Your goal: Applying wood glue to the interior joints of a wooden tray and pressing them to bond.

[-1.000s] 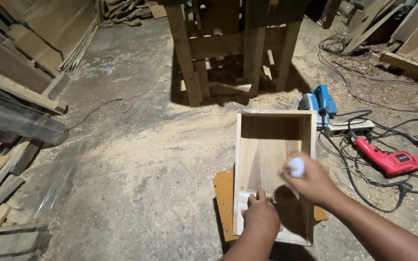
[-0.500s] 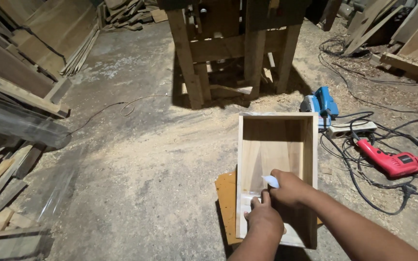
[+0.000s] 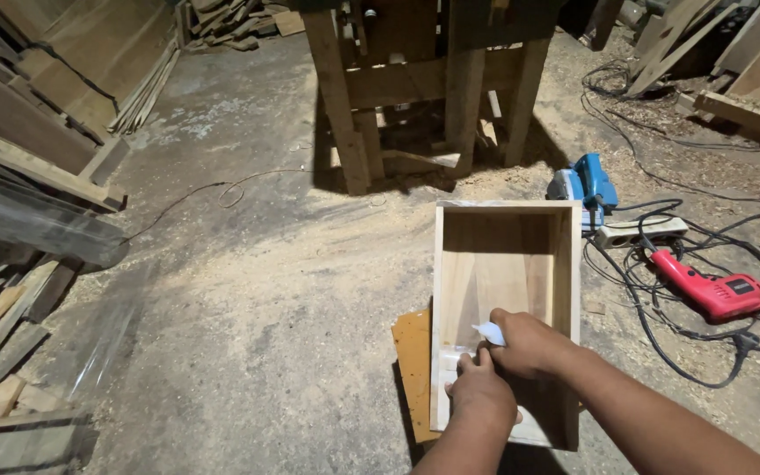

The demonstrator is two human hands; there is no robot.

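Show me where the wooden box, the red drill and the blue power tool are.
wooden box [image 3: 503,264], head view, bare inner bottom panel.
red drill [image 3: 714,288], head view, middle of its red body.
blue power tool [image 3: 593,180], head view, top of its blue housing.

Sawdust is lying thick across the grey concrete floor, paler where the light is falling on it and fading into shadow toward the edges. A rough wooden workbench is standing at the far side, casting a dark patch beneath its legs. Planks and boards are leaning along the left — more offcuts are piling up below them. Black cables are trailing over the floor on the right, beside more stacked timber.
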